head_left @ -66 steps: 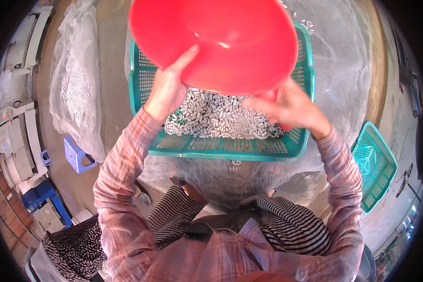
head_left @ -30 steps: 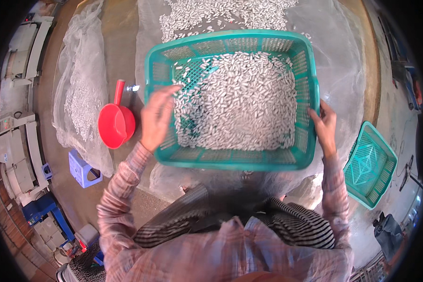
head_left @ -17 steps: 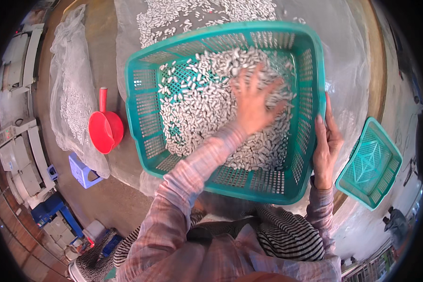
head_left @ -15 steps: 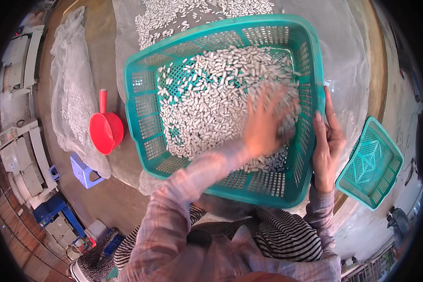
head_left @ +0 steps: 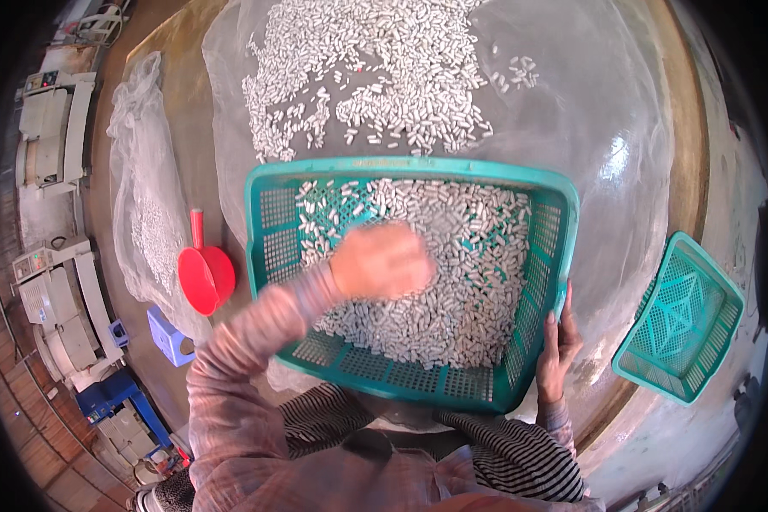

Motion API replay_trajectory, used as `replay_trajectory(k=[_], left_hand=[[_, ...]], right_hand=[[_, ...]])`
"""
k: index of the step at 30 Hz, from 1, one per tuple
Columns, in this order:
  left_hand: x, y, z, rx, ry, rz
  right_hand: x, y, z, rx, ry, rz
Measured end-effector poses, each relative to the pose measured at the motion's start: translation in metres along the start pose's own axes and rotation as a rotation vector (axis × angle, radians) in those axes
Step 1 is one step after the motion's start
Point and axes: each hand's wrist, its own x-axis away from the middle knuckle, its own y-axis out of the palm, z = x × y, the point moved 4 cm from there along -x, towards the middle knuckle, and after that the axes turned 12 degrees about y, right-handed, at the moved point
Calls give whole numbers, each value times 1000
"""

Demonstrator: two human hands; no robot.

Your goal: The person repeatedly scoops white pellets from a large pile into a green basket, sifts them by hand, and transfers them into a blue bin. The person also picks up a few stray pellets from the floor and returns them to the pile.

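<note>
A large green plastic basket with slotted walls sits in front of me. Small silvery-white capsule-shaped pieces cover most of its mesh floor. Over the left-middle of these pieces is my left hand, smeared by motion, so its fingers cannot be made out. At the basket's right wall, my right hand grips the rim, with thumb and fingers on either side of it.
Beyond the basket, many more such pieces lie on a clear plastic sheet. To the left are a red dipper, a bunched plastic sheet and a purple stool. A smaller green basket stands right; machines line the far left.
My left hand has swept left across the pieces, from the basket's right side. The basket sits lower in view, showing more pieces beyond it. My right hand stays on the rim.
</note>
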Motion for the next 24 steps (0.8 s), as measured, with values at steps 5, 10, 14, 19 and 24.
replay_trajectory(k=[5,10,14,19,24], left_hand=[[-40,25,-163,-73,47,-376],[4,123,-191,150,498,-744],[-7,114,-253,-229,372,-810],[-19,94,-274,-425,270,-680],[-15,141,-192,122,411,-579]], right_hand=[[-3,-1,3,-71,69,-11],[-5,-3,8,-28,116,-6],[-1,-7,17,-61,149,48],[-3,-8,18,-45,165,56],[-4,-8,16,-12,161,26]])
